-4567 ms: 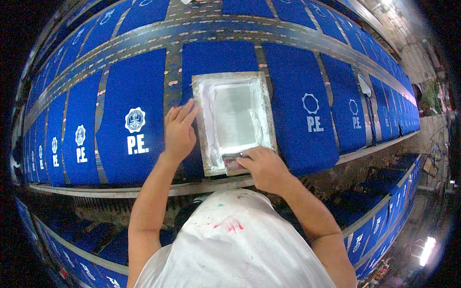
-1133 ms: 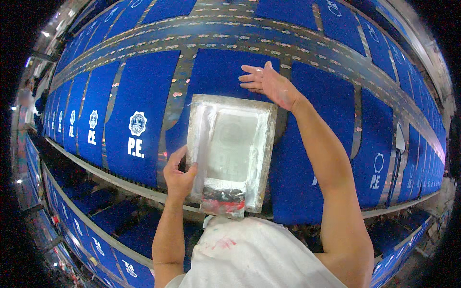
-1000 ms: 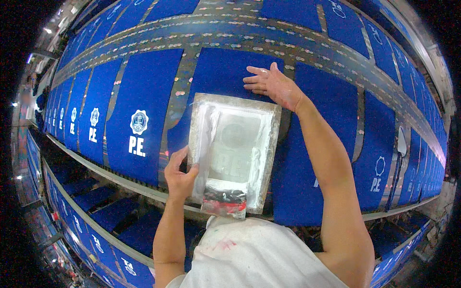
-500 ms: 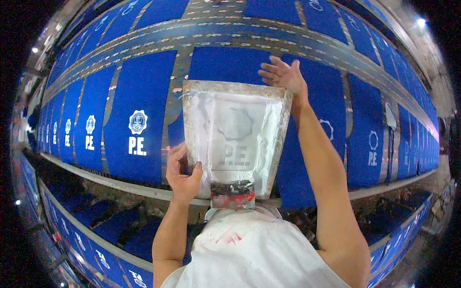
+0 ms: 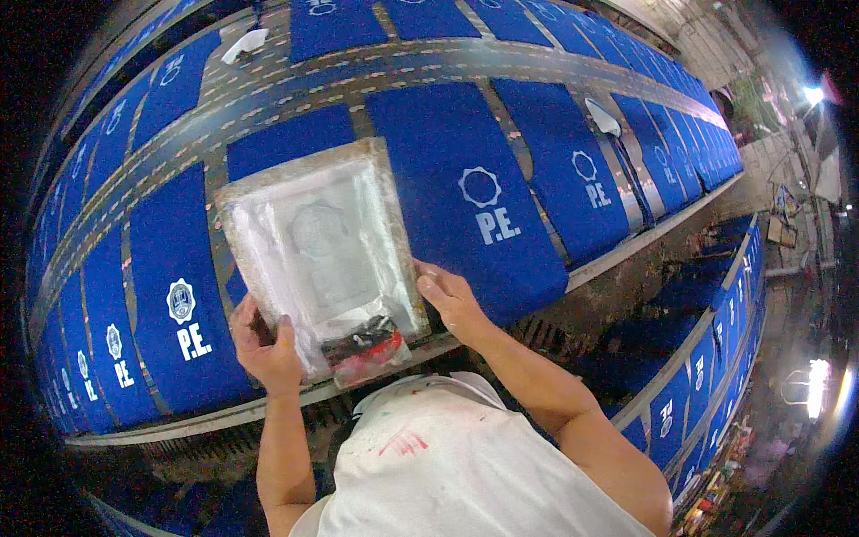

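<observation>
A screen printing frame (image 5: 324, 237) with a pale mesh and a worn, whitish rim lies tilted over the blue fabric panels, just in front of my torso. My left hand (image 5: 268, 347) grips its lower left side, thumb on top. On the lower right edge, my right hand (image 5: 450, 302) holds the frame with the fingers partly hidden beneath. A block smeared with black and red ink (image 5: 369, 356) sits at the frame's near end; its exact kind is unclear. To the right lies a blue panel (image 5: 438, 134) bearing a white outlined emblem and letters.
Several blue panels (image 5: 174, 242) with white prints lie in rows along the long table. A pale tool (image 5: 603, 116) rests among them at right, and a white piece (image 5: 244, 45) lies farther back. Another bench with blue panels (image 5: 667, 394) stands at lower right.
My right hand has come down from the raised, open pose to the frame's right edge. The frame has turned and sits farther left in view; the view has swung right.
</observation>
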`<state>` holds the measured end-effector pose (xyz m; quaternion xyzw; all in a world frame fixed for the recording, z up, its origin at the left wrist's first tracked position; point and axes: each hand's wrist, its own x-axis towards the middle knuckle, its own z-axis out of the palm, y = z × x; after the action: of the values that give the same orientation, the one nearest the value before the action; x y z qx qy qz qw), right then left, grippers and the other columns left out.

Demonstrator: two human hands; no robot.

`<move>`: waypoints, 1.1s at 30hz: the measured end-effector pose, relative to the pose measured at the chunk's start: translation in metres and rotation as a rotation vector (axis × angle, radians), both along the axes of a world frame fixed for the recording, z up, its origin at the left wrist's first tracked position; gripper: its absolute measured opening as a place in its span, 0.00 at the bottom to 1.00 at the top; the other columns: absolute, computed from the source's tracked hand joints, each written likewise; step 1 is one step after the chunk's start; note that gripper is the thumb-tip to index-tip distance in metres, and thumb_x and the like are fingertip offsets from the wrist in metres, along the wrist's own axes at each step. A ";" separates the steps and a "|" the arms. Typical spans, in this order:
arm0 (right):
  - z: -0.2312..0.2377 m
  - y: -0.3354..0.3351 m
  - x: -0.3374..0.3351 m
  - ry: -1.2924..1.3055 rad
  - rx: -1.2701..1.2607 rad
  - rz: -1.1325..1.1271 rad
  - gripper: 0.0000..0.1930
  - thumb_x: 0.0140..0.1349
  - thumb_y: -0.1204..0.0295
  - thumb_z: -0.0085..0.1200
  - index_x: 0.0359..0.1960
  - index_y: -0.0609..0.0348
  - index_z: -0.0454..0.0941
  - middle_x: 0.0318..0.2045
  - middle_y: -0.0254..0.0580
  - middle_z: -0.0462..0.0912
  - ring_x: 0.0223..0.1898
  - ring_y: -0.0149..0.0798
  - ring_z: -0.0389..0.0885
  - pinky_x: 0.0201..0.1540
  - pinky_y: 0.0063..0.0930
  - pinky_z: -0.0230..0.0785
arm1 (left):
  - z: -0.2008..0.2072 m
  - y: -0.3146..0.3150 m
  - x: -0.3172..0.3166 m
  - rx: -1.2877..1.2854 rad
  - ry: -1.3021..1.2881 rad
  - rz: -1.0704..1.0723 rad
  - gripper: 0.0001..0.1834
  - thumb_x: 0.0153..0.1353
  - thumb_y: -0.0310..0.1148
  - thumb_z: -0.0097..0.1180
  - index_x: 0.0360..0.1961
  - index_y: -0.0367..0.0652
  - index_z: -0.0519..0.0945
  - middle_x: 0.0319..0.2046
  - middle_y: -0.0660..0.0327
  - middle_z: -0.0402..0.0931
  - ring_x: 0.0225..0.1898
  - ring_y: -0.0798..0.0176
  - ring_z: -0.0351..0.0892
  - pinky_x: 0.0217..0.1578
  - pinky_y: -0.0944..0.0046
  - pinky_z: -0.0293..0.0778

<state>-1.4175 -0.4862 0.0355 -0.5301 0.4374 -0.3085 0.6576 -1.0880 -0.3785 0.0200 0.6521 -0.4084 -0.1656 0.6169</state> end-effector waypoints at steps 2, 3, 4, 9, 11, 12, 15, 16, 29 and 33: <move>0.002 0.001 -0.002 -0.036 -0.006 0.008 0.38 0.90 0.52 0.56 0.87 0.71 0.69 0.81 0.49 0.79 0.81 0.41 0.74 0.87 0.40 0.58 | 0.011 -0.003 -0.003 -0.003 0.075 0.004 0.35 0.62 0.09 0.68 0.72 0.33 0.82 0.70 0.51 0.81 0.70 0.53 0.84 0.75 0.50 0.78; 0.004 0.000 -0.006 -0.071 -0.067 0.008 0.38 0.90 0.53 0.56 0.87 0.72 0.68 0.81 0.49 0.78 0.81 0.41 0.74 0.87 0.40 0.57 | 0.018 -0.005 -0.005 -0.003 0.096 0.014 0.36 0.62 0.08 0.67 0.73 0.33 0.82 0.70 0.52 0.82 0.69 0.53 0.85 0.75 0.51 0.78; 0.006 0.000 -0.012 -0.078 -0.114 0.001 0.37 0.90 0.53 0.56 0.87 0.72 0.68 0.82 0.49 0.78 0.81 0.42 0.74 0.87 0.40 0.57 | 0.025 -0.007 -0.009 -0.009 0.136 0.003 0.37 0.62 0.07 0.66 0.74 0.33 0.81 0.68 0.53 0.84 0.68 0.54 0.86 0.74 0.51 0.79; 0.013 -0.030 -0.060 -0.217 -0.171 -0.155 0.34 0.89 0.57 0.56 0.84 0.71 0.72 0.80 0.48 0.79 0.80 0.42 0.75 0.85 0.40 0.61 | 0.036 -0.045 -0.077 0.014 0.199 0.014 0.39 0.62 0.08 0.69 0.76 0.34 0.79 0.69 0.53 0.84 0.70 0.53 0.85 0.75 0.51 0.79; 0.021 -0.043 -0.101 -0.262 -0.119 -0.198 0.33 0.89 0.58 0.56 0.84 0.71 0.73 0.81 0.49 0.79 0.80 0.42 0.76 0.85 0.40 0.62 | 0.034 -0.062 -0.117 -0.003 0.078 -0.005 0.41 0.61 0.09 0.71 0.77 0.35 0.79 0.72 0.53 0.81 0.73 0.54 0.82 0.76 0.50 0.77; 0.023 -0.049 -0.123 -0.243 -0.124 -0.218 0.33 0.90 0.57 0.56 0.84 0.70 0.73 0.81 0.49 0.79 0.80 0.42 0.76 0.85 0.40 0.62 | 0.031 -0.073 -0.138 -0.010 0.192 -0.050 0.42 0.60 0.09 0.71 0.78 0.35 0.78 0.73 0.53 0.80 0.74 0.54 0.81 0.76 0.51 0.77; 0.019 -0.071 -0.182 -0.137 -0.096 -0.293 0.36 0.90 0.53 0.54 0.84 0.74 0.71 0.80 0.51 0.80 0.80 0.44 0.77 0.86 0.41 0.63 | 0.019 -0.102 -0.202 -0.023 0.227 -0.074 0.43 0.60 0.11 0.71 0.79 0.35 0.78 0.72 0.53 0.82 0.74 0.53 0.82 0.77 0.52 0.75; 0.016 -0.077 -0.200 -0.158 -0.130 -0.299 0.35 0.90 0.53 0.55 0.83 0.73 0.73 0.79 0.50 0.81 0.78 0.42 0.78 0.85 0.41 0.64 | 0.013 -0.113 -0.220 -0.018 0.208 -0.098 0.44 0.60 0.10 0.70 0.80 0.35 0.78 0.74 0.52 0.81 0.75 0.53 0.82 0.78 0.51 0.75; -0.019 -0.118 -0.281 -0.081 -0.130 -0.205 0.36 0.88 0.55 0.58 0.84 0.74 0.72 0.80 0.51 0.79 0.81 0.44 0.75 0.86 0.43 0.60 | -0.014 -0.142 -0.298 0.134 0.236 -0.021 0.41 0.60 0.11 0.73 0.77 0.32 0.81 0.75 0.50 0.82 0.75 0.54 0.83 0.78 0.53 0.76; -0.022 -0.119 -0.284 -0.078 -0.151 -0.173 0.35 0.87 0.58 0.59 0.84 0.72 0.72 0.80 0.51 0.79 0.81 0.45 0.75 0.87 0.43 0.59 | -0.013 -0.145 -0.295 0.213 0.200 -0.027 0.42 0.60 0.11 0.73 0.78 0.30 0.81 0.75 0.50 0.83 0.73 0.56 0.84 0.78 0.56 0.76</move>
<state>-1.7014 -0.6055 0.0130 -0.5261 0.4311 -0.4164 0.6033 -1.3834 -0.5231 0.0071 0.6886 -0.3338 -0.2801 0.5796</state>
